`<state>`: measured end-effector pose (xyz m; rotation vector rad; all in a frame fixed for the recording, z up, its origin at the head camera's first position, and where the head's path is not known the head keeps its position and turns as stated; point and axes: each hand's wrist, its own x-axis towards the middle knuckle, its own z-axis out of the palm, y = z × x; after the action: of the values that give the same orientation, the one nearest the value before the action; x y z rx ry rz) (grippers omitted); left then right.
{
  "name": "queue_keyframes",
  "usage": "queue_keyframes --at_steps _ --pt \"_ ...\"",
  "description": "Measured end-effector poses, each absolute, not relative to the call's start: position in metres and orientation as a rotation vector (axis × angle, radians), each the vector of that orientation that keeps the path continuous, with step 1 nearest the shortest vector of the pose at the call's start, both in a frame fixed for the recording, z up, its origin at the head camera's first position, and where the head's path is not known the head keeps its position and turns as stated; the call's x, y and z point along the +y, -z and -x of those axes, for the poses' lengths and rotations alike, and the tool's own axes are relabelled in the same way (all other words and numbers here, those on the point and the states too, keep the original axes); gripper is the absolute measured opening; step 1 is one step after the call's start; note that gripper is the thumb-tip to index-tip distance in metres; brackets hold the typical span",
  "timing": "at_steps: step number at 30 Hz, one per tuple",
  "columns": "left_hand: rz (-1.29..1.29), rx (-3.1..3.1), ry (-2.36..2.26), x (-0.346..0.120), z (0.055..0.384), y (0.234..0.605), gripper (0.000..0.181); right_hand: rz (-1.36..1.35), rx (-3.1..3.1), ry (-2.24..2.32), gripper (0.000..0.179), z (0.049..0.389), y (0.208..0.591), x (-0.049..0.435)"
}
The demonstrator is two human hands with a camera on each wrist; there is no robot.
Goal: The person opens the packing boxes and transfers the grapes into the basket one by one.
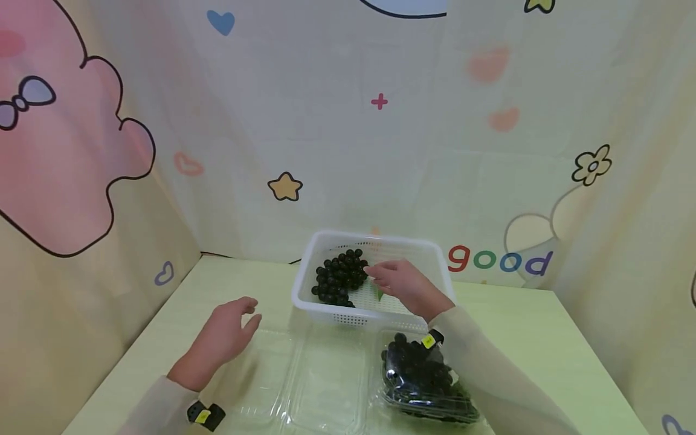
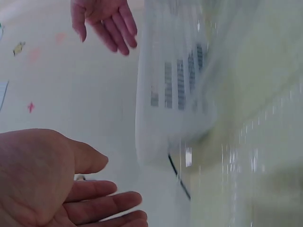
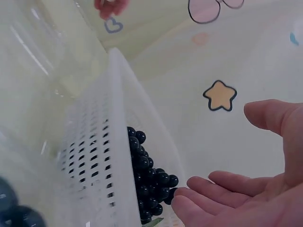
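A bunch of dark grapes [image 1: 339, 278] lies in the left part of a white plastic basket [image 1: 375, 317] with perforated walls. My right hand [image 1: 405, 284] reaches over the basket's right side, its fingertips close beside the grapes; in the right wrist view its fingers [image 3: 222, 194] are extended, thumb apart, holding nothing. My left hand [image 1: 220, 332] hovers left of the basket above an opened clear plastic clamshell [image 1: 326, 380], holding nothing, thumb and fingers apart. Under my right forearm stands another clear clamshell [image 1: 435, 402] filled with dark grapes.
A green leaf [image 1: 379, 295] shows in the basket near the right hand. The pale table [image 1: 505, 338] ends against a printed curtain [image 1: 348, 151] behind the basket. Curtains also flank both sides.
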<state>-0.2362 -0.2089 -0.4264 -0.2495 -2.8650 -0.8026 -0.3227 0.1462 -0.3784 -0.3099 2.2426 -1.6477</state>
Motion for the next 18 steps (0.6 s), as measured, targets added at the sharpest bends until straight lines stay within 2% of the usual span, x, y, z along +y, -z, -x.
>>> queue_keyframes --at_steps 7,12,18 --pt "0.380 -2.806 1.003 -0.150 0.218 0.428 0.031 0.400 2.557 1.416 0.046 0.267 0.383 0.156" --pt "0.558 -2.783 1.201 -0.112 0.208 0.432 0.028 0.494 2.753 1.233 0.048 0.230 0.390 0.167" --pt "0.691 -2.805 1.517 -0.087 0.203 0.443 0.030 0.593 2.843 1.100 0.052 0.203 0.409 0.178"
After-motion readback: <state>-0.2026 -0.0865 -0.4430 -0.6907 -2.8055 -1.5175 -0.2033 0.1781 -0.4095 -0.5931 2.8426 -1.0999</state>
